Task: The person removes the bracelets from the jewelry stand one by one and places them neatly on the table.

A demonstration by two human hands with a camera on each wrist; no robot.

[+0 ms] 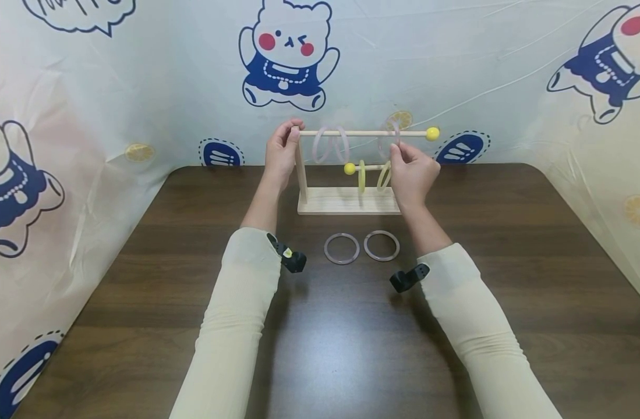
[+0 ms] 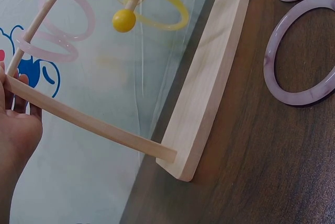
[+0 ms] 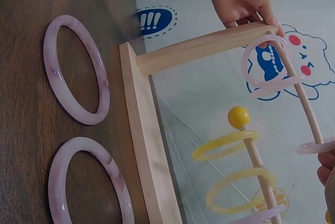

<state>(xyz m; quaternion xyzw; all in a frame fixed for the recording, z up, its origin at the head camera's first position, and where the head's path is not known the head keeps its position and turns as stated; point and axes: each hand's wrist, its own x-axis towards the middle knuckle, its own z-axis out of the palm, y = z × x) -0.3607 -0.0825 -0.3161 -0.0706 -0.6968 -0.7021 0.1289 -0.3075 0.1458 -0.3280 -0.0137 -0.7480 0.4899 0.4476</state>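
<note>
A wooden bangle stand (image 1: 346, 202) has two rods with yellow end balls. My left hand (image 1: 280, 152) grips the upper corner of its upright post (image 2: 89, 118). On the upper rod (image 1: 367, 134), my right hand (image 1: 415, 174) pinches a pale pink bangle (image 3: 310, 147); its fingers are partly cut off in the right wrist view. Two more pink bangles (image 2: 90, 17) hang on that rod closer to the post. The lower rod carries two yellow bangles (image 3: 217, 153), and a lilac bangle (image 3: 267, 214) shows further along it.
Two marbled lilac bangles, a left one (image 1: 342, 263) and a right one (image 1: 381, 260), lie flat on the brown table (image 1: 340, 349) in front of the stand, between the forearms. A patterned cloth (image 1: 183, 70) hangs behind and beside the table.
</note>
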